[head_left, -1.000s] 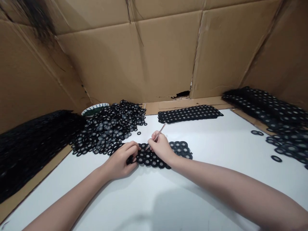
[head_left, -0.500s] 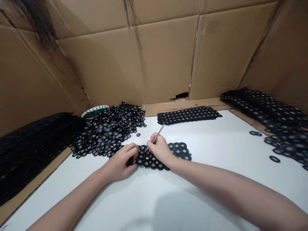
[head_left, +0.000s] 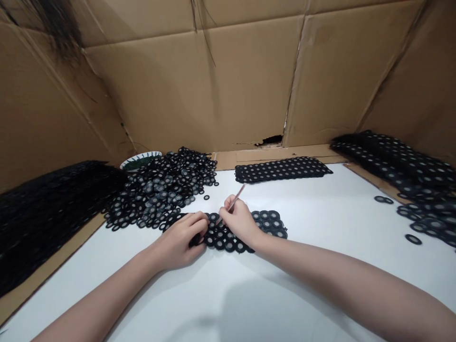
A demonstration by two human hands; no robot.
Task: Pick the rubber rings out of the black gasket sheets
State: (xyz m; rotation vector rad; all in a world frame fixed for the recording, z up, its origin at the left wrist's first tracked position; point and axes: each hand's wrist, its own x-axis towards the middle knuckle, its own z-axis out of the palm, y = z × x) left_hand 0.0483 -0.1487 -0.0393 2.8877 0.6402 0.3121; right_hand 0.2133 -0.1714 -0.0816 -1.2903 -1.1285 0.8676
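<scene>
A strip of joined black rings with pale centres point(head_left: 225, 241) lies flat on the white tabletop in front of me. My left hand point(head_left: 182, 240) is closed on its left part, with the fingers curled and thumb and forefinger at the rings. In my right hand point(head_left: 240, 219) a thin, pale, stick-like tool point(head_left: 237, 196) is pinched like a pen. The tool slants, its upper end pointing away to the right and its lower end down at the rings beside my left fingertips. The exact tip is too small to make out. My right hand covers the strip's middle.
Loose black rings point(head_left: 156, 194) form a heap at the back left, by a patterned dish point(head_left: 140, 160). A finished-looking strip point(head_left: 283, 169) lies at the back. More strips point(head_left: 395, 161) and loose rings stack at the right. Cardboard walls point(head_left: 249, 85) enclose the white table point(head_left: 171, 304).
The whole view has shifted slightly. Both hands keep nearly the same pose on the strip, and the right hand still holds the tool there.
</scene>
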